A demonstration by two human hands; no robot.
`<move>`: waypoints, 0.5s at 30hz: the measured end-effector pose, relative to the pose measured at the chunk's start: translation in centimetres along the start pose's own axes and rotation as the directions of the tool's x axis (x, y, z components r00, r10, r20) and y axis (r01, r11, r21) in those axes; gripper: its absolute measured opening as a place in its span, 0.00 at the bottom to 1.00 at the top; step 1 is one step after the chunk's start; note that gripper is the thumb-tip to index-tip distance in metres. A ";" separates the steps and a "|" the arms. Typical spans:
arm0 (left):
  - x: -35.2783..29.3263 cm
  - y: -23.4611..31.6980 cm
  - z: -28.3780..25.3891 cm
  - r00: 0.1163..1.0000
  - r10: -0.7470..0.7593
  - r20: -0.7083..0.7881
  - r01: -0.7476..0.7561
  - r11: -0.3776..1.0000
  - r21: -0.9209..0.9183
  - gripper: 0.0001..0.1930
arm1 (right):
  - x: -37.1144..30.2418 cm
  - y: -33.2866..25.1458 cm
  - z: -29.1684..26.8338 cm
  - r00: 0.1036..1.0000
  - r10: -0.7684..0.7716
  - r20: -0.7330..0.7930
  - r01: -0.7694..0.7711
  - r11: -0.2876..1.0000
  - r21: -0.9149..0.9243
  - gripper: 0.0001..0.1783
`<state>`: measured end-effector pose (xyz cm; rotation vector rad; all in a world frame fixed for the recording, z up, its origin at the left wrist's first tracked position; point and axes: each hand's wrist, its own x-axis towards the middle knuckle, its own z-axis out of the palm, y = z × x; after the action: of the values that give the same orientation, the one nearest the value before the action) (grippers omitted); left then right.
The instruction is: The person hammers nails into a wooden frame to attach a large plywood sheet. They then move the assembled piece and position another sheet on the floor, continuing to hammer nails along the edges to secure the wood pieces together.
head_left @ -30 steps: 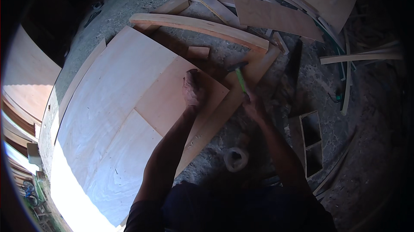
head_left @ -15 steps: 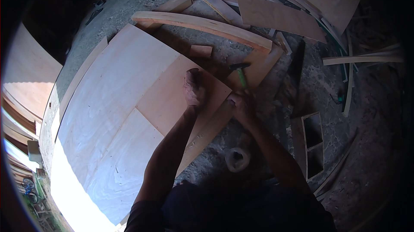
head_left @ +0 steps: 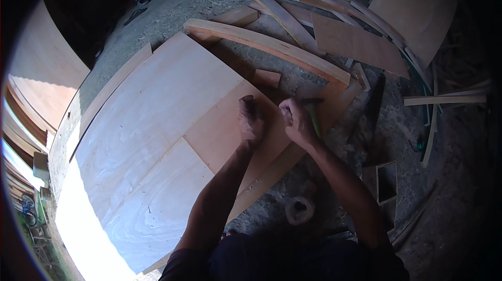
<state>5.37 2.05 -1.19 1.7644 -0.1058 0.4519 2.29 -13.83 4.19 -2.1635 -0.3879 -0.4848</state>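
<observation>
Here, left hand (head_left: 251,124): looked curled, contents untellable.
Right hand (head_left: 299,121): looked bunched, likewise untellable.
Panel (head_left: 222,129): seemed steadied; called for precision.

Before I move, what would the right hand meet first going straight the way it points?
Probably the small wood block beyond the panel; it may sit lower, so the right hand could pass over it.

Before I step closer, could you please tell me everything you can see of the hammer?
The hammer has a dark, metal-looking head and a bright green handle. It appears to lie on the wooden plank, head at the far end, handle running back toward the camera. The right hand is close on its left, not gripping it; whether the wrist touches the handle cannot be told.
</observation>
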 end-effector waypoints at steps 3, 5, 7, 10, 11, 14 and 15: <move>0.8 0.0 -0.7 0.982 -0.119 0.144 0.168 0.899 -0.403 0.15 | 3.8 0.6 2.9 0.998 0.004 0.055 -0.010 0.994 0.110 0.11; 1.1 -0.4 -1.1 0.967 -0.180 0.180 0.249 0.816 -0.521 0.14 | 4.2 0.9 4.3 0.997 -0.007 0.079 0.010 0.999 -0.034 0.10; 1.3 -1.0 -1.3 0.956 -0.214 0.201 0.292 0.766 -0.572 0.14 | 3.9 1.3 5.4 0.994 0.020 0.106 -0.004 0.989 -0.147 0.09; 1.5 -2.0 -1.2 0.965 -0.183 0.188 0.260 0.767 -0.587 0.14 | 4.1 1.9 6.6 0.984 0.175 0.028 -0.172 0.983 -0.066 0.06; 1.7 -2.2 -1.1 0.966 -0.178 0.188 0.255 0.769 -0.586 0.13 | 4.2 2.1 6.5 0.990 0.135 0.034 -0.134 0.991 -0.024 0.08; 2.2 -2.2 -0.6 0.994 -0.089 0.057 0.103 0.936 -0.336 0.11 | 4.2 2.6 4.8 0.982 0.188 0.024 -0.189 0.981 0.039 0.12; 2.4 -2.0 -0.4 1.000 -0.020 -0.001 0.019 0.981 -0.195 0.10 | 3.7 2.7 3.5 0.971 0.240 0.001 -0.240 0.968 0.068 0.14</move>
<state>8.15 3.29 -2.11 1.5709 -0.1262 0.4160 7.37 -12.20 2.17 -2.1074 -0.1330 -0.3377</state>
